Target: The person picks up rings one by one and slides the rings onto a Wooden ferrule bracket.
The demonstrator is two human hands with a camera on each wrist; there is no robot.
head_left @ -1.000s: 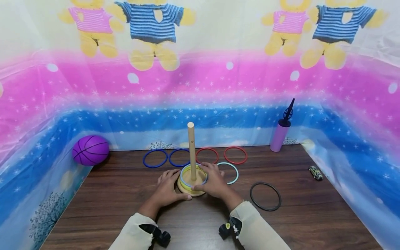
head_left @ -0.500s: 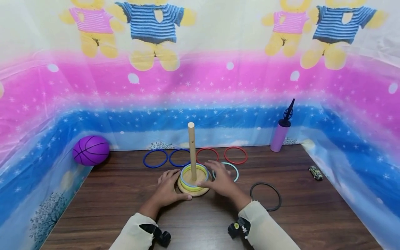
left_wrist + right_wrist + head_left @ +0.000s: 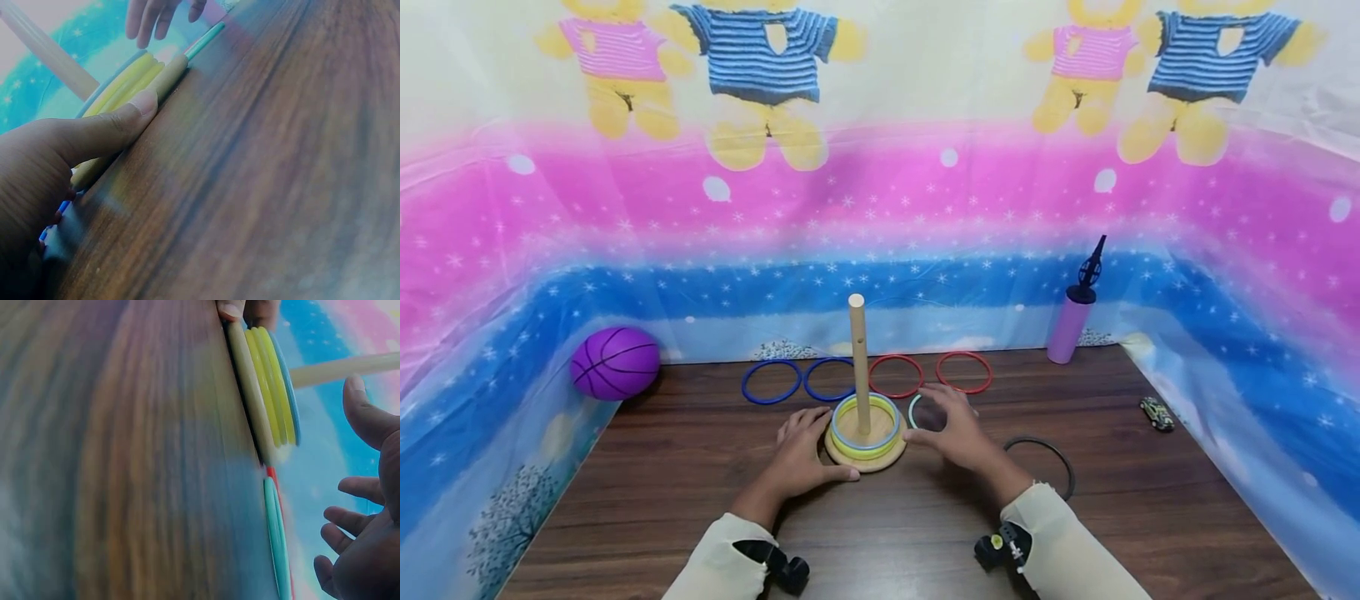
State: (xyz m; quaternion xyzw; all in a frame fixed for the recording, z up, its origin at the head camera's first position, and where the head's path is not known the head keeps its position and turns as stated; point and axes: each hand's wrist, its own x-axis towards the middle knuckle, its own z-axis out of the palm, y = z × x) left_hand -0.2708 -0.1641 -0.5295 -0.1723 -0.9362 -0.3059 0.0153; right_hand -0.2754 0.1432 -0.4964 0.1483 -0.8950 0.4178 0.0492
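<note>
A ring toss stand has a round wooden base (image 3: 880, 465) and an upright wooden peg (image 3: 860, 358). Stacked around the peg on the base are yellow rings (image 3: 270, 387) with a light blue ring (image 3: 291, 394) on top. My left hand (image 3: 801, 454) grips the base from its left side, thumb along the front edge and fingers round the back. To the right of the stand, my right hand (image 3: 958, 429) is spread and holds nothing, apart from the stacked rings. A mint green ring (image 3: 275, 531) lies flat under the right hand, which hides much of it in the head view.
Two blue rings (image 3: 771, 404) and two red rings (image 3: 964, 392) lie along the table's back. A black ring (image 3: 1037, 442) is partly covered by the right forearm. Around them are a purple ball (image 3: 616, 363), a purple hand pump (image 3: 1070, 329) and a toy car (image 3: 1157, 414).
My right hand has let go of the stacked rings and moved right, over the mint green ring. My left hand stays on the base.
</note>
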